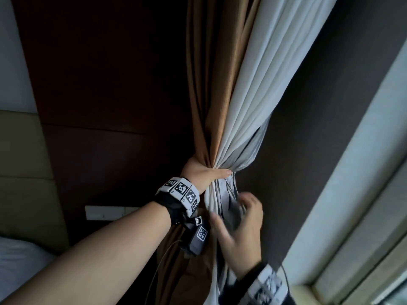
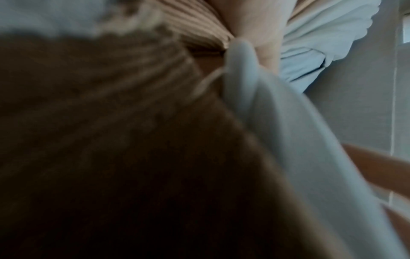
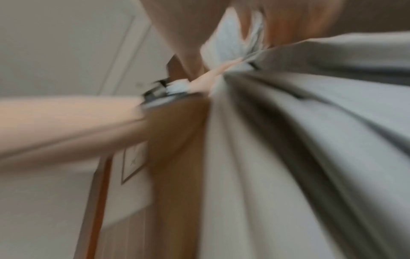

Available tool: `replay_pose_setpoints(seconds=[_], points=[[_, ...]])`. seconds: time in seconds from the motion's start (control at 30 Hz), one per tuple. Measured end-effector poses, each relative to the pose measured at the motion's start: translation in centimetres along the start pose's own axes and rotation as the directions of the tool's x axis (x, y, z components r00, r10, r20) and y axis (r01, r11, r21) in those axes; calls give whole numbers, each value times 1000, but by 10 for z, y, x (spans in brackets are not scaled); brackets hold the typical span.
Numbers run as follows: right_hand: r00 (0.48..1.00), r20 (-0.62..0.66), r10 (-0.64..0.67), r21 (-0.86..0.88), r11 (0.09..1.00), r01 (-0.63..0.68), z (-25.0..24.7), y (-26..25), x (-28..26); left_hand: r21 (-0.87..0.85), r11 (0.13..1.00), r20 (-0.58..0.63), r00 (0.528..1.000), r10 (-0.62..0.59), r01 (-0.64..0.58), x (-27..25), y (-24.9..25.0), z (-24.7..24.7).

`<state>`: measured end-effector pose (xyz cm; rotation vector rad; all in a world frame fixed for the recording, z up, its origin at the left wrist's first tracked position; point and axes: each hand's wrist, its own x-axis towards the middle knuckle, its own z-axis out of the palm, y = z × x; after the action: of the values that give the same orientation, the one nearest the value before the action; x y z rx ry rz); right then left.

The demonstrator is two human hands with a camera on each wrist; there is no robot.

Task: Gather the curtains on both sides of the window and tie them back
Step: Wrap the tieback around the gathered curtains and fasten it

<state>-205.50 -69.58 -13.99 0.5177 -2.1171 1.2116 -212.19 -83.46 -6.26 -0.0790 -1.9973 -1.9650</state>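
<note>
A brown curtain point(image 1: 211, 84) and its white lining point(image 1: 259, 89) hang bunched together at the left side of the window. My left hand point(image 1: 204, 171) wraps around the bunch at its narrowest point, thumb lying across the white folds. Just below it my right hand point(image 1: 240, 227) is blurred, fingers spread and loosely bent against the grey-white folds point(image 1: 222, 194); whether it grips any cloth is unclear. In the left wrist view the brown cloth point(image 2: 111, 105) and white cloth point(image 2: 288, 140) fill the frame. The right wrist view shows the grey folds point(image 3: 310, 157) and my left forearm point(image 3: 66, 122).
Dark wood panelling point(image 1: 110, 84) stands behind the curtain, with a white switch plate point(image 1: 108, 212) low on it. A padded headboard point(image 1: 24, 172) and white bedding point(image 1: 19, 260) lie at the left. A dark wall point(image 1: 319, 128) and the window frame point(image 1: 363, 194) are at the right.
</note>
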Motion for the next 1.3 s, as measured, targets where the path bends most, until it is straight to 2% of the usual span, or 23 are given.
replay_pose_setpoints(seconds=[0.03, 0.1, 0.13, 0.17, 0.23, 0.3, 0.37, 0.43, 0.47, 0.53, 0.57, 0.6, 0.7, 0.8, 0.87, 1.03, 1.07, 1.13, 1.17, 1.23, 1.3], points=[[1000, 0, -27, -3, 1000, 27, 0, 0, -26, 12, 1000, -10, 1000, -3, 3, 3, -2, 0], [981, 178, 78, -36, 997, -73, 1, 6, -63, 16, 1000, -12, 1000, -15, 15, 8, -3, -2], [938, 292, 185, -88, 982, -166, 6, 13, -75, 16, 1000, -10, 1000, -19, 19, 10, -4, -2], [902, 358, 239, -148, 969, -198, 12, 23, -87, 15, 1000, -7, 1000, -22, 22, 11, -4, -1], [922, 319, 218, -138, 974, -182, 20, 40, -95, 10, 1000, -8, 1000, -19, 19, 13, -5, 0], [934, 237, 269, -50, 963, -265, 19, 48, -92, 17, 1000, -8, 1000, -24, 24, 15, -4, 0], [929, 185, 322, 36, 942, -334, 11, 52, -84, 15, 1000, -2, 1000, -27, 27, 17, -4, -5], [902, 219, 373, 188, 891, -414, 1, 52, -71, 8, 1000, -13, 1000, -23, 23, 20, -4, -13], [877, 266, 399, 292, 834, -468, -3, 52, -67, 9, 1000, -22, 1000, -21, 21, 22, -4, -18], [800, 404, 443, 515, 613, -599, -10, 48, -59, 25, 999, -29, 999, -22, 23, 25, -4, -28], [759, 497, 419, 587, 481, -651, -12, 46, -55, 36, 999, -31, 999, -24, 25, 26, -4, -32], [725, 590, 355, 613, 388, -688, -12, 43, -52, 40, 999, -28, 999, -22, 23, 26, -3, -36], [624, 770, 135, 581, 256, -773, -6, 27, -45, 60, 998, -24, 1000, -15, 16, 25, -2, -43], [563, 821, 95, 538, 203, -818, 8, 14, -40, 70, 997, -9, 1000, -9, 10, 24, -2, -44], [530, 835, 148, 496, 215, -841, 17, 10, -37, 71, 997, -6, 1000, -13, 13, 25, -3, -46], [551, 780, 295, 440, 367, -819, 4, 23, -29, 73, 997, -6, 1000, -1, 1, 27, -2, -56], [553, 774, 309, 417, 408, -812, -4, 26, -26, 76, 997, -11, 1000, -2, 3, 28, -2, -59], [534, 794, 290, 313, 559, -768, -22, 26, -17, 83, 997, -15, 1000, -5, 7, 30, -2, -63], [508, 818, 272, 245, 634, -734, -30, 24, -14, 83, 996, -15, 1000, -8, 9, 30, -2, -65], [415, 875, 250, 95, 751, -653, -39, 18, -12, 84, 996, -14, 1000, -7, 8, 31, -2, -68], [327, 900, 289, -71, 836, -544, -44, 13, -14, 90, 996, -8, 1000, -1, 2, 29, -1, -71]])
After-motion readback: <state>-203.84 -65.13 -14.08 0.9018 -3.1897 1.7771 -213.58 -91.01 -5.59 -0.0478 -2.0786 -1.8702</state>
